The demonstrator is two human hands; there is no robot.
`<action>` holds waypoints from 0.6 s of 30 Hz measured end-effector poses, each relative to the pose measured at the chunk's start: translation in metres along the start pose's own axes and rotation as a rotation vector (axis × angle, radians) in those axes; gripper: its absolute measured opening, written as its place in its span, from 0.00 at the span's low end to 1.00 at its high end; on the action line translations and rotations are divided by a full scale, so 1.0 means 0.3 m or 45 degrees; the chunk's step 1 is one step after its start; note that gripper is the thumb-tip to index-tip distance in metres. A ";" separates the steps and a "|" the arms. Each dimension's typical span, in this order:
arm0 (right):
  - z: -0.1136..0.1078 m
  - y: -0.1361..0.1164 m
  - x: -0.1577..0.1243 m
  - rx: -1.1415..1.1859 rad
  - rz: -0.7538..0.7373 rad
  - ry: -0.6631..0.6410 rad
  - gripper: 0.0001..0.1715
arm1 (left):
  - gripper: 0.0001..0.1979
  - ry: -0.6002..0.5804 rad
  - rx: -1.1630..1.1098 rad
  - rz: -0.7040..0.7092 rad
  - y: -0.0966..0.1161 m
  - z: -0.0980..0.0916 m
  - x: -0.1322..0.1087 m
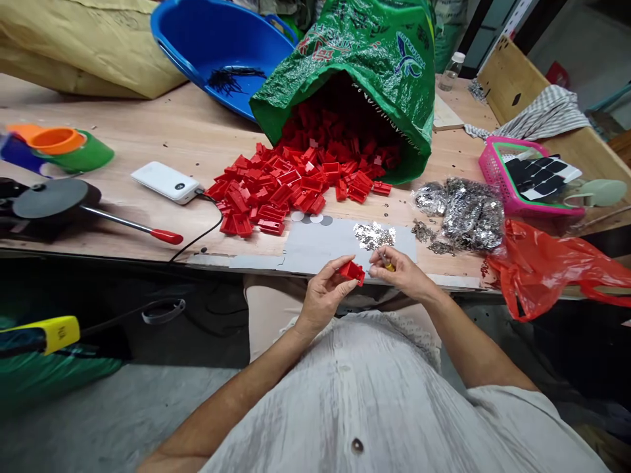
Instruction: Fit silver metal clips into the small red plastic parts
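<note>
Near the table's front edge, my left hand (pixel 326 292) pinches a red plastic box-like part (pixel 351 271), its hollow side showing. Just to the right, my right hand (pixel 401 272) is closed around a small tool with a yellow handle (pixel 390 267); its tip points toward the red part, and I cannot make out its kind. Beyond both hands, small shiny metal pieces (pixel 374 235) lie spread on a grey sheet (pixel 315 244). A heap of similar red plastic parts (pixel 286 180) spills out of a green woven sack (pixel 345 49) behind them.
At left are a hand press with a red-tipped lever (pixel 165 236), a white power bank (pixel 166 182) with a cable, and tape rolls (pixel 56 141). A blue basin (pixel 182 52) stands behind. To the right are bags of metal pieces (pixel 473 213), a pink basket (pixel 488 164) and a red plastic bag (pixel 542 269).
</note>
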State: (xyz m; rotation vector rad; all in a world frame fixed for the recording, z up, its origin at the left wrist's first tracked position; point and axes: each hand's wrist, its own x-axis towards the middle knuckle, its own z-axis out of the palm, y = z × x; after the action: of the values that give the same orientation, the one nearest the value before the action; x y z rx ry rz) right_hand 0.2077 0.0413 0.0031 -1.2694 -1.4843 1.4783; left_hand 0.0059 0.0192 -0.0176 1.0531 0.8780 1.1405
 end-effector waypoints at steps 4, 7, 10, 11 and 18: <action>0.051 0.013 -0.022 0.074 0.010 -0.029 0.19 | 0.22 -0.039 0.135 0.113 0.012 0.007 -0.004; 0.061 0.026 -0.024 0.100 0.012 0.002 0.20 | 0.20 -0.080 0.188 0.189 0.024 0.012 -0.008; 0.063 0.023 -0.028 0.111 0.029 0.020 0.21 | 0.19 -0.087 0.211 0.183 0.032 0.014 -0.010; 0.064 0.018 -0.030 0.118 0.036 0.024 0.21 | 0.19 -0.082 0.199 0.154 0.033 0.014 -0.009; 0.064 -0.003 -0.044 0.215 0.087 -0.015 0.20 | 0.24 -0.033 -0.098 -0.087 0.008 0.009 0.000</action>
State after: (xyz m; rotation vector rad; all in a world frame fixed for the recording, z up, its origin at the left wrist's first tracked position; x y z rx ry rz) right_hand 0.1933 0.0229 0.0039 -1.2211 -1.3049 1.6217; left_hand 0.0077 0.0189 -0.0147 0.9656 0.8370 1.0929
